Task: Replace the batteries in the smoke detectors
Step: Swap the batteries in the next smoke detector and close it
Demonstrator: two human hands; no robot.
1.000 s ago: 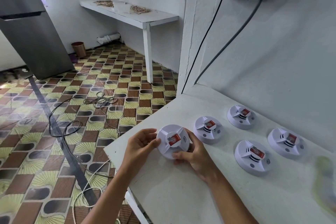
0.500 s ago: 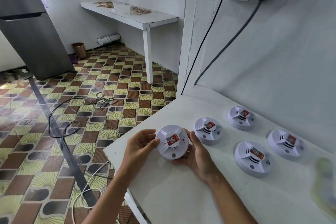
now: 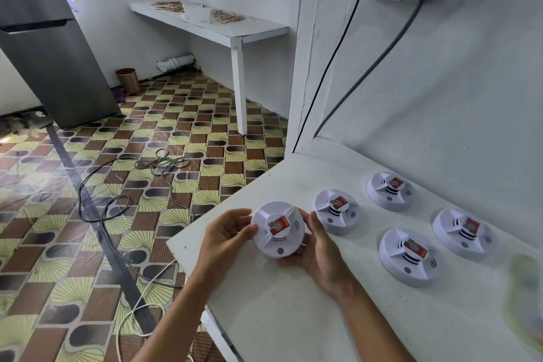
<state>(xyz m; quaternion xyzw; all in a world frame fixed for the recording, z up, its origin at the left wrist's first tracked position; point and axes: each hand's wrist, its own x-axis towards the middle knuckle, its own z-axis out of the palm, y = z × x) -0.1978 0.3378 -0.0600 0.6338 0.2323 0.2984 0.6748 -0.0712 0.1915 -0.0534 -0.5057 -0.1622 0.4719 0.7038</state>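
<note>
A round white smoke detector (image 3: 277,231) with a red label on its centre is held just above the near left corner of the white counter (image 3: 293,317). My left hand (image 3: 227,236) grips its left rim with thumb and fingertips. My right hand (image 3: 318,253) cups its right side and underside. Several more white smoke detectors lie face up on the counter to the right: one (image 3: 336,211) close beside the held one, another (image 3: 388,191) near the wall, and one (image 3: 407,256) nearer the front.
A further detector (image 3: 459,233) lies at the far right. A blurred green object (image 3: 526,297) sits at the right edge. Two cables (image 3: 332,62) drop from wall plugs to the counter. Loose wires (image 3: 132,185) lie on the patterned floor at left.
The held detector has tilted and turned slightly between my hands, lifting a little off the counter. The other detectors have not moved.
</note>
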